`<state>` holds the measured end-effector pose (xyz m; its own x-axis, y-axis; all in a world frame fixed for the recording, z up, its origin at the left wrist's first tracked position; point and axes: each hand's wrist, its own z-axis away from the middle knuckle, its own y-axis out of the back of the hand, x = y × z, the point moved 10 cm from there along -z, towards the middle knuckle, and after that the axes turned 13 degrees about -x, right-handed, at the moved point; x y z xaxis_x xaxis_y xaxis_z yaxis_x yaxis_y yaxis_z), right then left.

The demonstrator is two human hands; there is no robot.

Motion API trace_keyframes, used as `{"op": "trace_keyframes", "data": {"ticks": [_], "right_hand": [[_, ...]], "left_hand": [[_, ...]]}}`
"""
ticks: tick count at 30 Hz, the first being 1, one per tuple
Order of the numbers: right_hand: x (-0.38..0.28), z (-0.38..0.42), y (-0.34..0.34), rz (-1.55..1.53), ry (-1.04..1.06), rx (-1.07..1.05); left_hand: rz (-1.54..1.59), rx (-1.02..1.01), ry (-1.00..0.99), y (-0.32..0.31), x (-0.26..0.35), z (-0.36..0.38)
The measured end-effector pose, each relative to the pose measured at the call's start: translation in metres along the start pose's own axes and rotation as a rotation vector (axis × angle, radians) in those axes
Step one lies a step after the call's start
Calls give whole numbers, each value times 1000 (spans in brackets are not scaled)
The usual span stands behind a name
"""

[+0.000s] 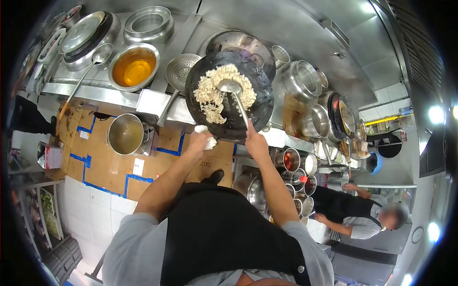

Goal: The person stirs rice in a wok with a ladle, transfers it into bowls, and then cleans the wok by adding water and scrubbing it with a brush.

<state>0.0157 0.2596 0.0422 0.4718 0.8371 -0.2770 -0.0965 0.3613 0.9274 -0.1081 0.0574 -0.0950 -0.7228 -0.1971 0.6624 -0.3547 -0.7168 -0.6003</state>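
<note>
A large black wok (262, 95) sits on the stove in front of me, with pale brown, rice-like food (207, 90) spread over its middle and left. My right hand (256, 141) is closed round the handle of a metal ladle (230, 86), whose bowl rests in the food. At the wok's near rim, my left hand (196, 144) is closed on a folded white cloth (210, 142). Whether the cloth is pressed on the rim or a handle cannot be made out.
Left of the wok lie a perforated strainer (181, 71) and a basin of orange liquid (134, 66). Below stands a metal pot (125, 135) by taped cardboard (105, 164). Several seasoning containers (291, 159) stand at right. A co-worker (362, 217) is further right.
</note>
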Motion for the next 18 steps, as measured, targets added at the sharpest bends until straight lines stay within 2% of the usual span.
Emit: {"op": "trace_keyframes", "data": {"ticks": [2, 6, 7, 10, 12, 14, 16, 18], "right_hand": [[-1, 6, -5, -34, -16, 13], [34, 133, -28, 59, -51, -157], [36, 151, -22, 61, -59, -197], [38, 97, -3, 185, -71, -157], [23, 20, 15, 201, -72, -106], [10, -15, 20, 170, -49, -30], [19, -1, 10, 135, -58, -35], [40, 59, -12, 103, -67, -107]], "left_hand": [[-11, 10, -60, 0, 0, 1], [-124, 63, -169, -7, 26, 15], [-86, 57, -141, -1, 13, 5], [-46, 19, -100, -6, 16, 9], [-40, 1, -53, -8, 18, 14], [-29, -19, -70, -7, 17, 10], [-29, -56, -127, -7, 15, 6], [-54, -22, -81, -10, 22, 13]]}}
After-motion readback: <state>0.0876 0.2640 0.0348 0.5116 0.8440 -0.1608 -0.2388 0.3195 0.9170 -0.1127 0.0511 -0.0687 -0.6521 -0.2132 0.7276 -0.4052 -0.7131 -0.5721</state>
